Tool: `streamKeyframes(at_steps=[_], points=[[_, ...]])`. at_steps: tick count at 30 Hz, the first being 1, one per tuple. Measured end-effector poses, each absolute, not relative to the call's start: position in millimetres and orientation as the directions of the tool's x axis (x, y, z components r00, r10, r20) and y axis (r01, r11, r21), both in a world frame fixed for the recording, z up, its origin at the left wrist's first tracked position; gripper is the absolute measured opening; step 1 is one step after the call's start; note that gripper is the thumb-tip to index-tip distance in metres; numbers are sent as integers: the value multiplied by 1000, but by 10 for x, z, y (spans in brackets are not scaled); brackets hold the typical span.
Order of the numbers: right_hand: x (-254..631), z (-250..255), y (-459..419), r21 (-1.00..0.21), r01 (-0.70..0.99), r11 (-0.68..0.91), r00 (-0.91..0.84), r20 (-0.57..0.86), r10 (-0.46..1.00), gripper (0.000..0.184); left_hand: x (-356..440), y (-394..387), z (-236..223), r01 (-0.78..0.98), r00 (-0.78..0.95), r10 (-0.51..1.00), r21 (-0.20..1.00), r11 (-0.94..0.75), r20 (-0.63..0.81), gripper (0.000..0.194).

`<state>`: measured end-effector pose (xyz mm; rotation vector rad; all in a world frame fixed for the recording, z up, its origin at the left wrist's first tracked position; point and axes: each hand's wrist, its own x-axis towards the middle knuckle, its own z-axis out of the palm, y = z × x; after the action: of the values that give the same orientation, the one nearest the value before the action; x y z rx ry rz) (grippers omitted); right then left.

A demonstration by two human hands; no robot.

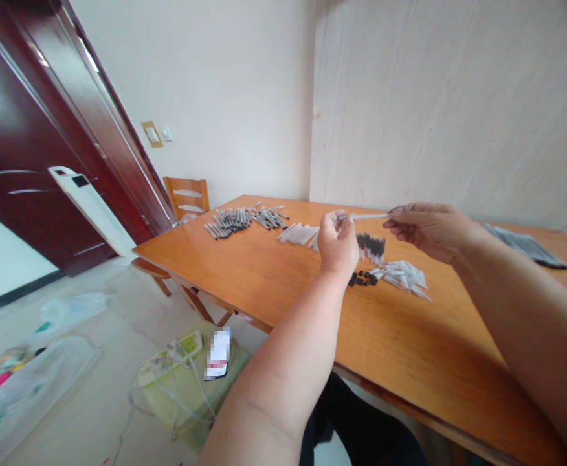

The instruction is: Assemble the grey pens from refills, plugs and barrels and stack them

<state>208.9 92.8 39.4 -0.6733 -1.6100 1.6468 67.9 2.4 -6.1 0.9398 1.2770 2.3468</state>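
Note:
Over the wooden table (283,298), my left hand (338,243) pinches one end of a thin, whitish pen barrel (369,216). My right hand (429,226) closes its fingertips on the other end, so the barrel lies level between both hands. Below them is a row of dark-filled pen tubes (371,247), partly covered by my left hand. Small black pen caps (364,279) lie near my left wrist, beside a heap of white pen parts (404,277). Pale clear barrels (297,233) are spread just left of my left hand.
Grey pens with black ends (232,220) lie in piles at the table's far left. A bundle of long grey sticks (526,246) rests at the right. A chair (186,194) stands behind. A stool with a power strip (171,356) and a phone (219,353) is below left.

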Motion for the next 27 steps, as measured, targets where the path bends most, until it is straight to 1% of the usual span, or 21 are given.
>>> streamKeyframes(at_steps=[5,9,12,17,24,27], points=[[2066,382,891,-997,-56,60,-650,82,755,10,700,0,50,-151,-760,582,792,-592,289,22],[2042,362,875,-995,-30,94,-678,89,730,12,741,-31,128,-218,-739,629,798,-562,241,14],[2023,344,871,-994,-22,104,-685,91,723,13,757,-49,187,-249,-715,667,816,-523,209,14],[1993,339,827,-993,-14,121,-706,96,702,14,716,-29,287,-328,-662,723,790,-518,198,13],[1970,371,736,-986,19,164,-726,99,681,20,631,25,416,-368,-622,758,780,-506,198,19],[1961,365,721,-983,16,183,-731,114,673,23,556,48,446,-413,-576,797,777,-476,182,22]])
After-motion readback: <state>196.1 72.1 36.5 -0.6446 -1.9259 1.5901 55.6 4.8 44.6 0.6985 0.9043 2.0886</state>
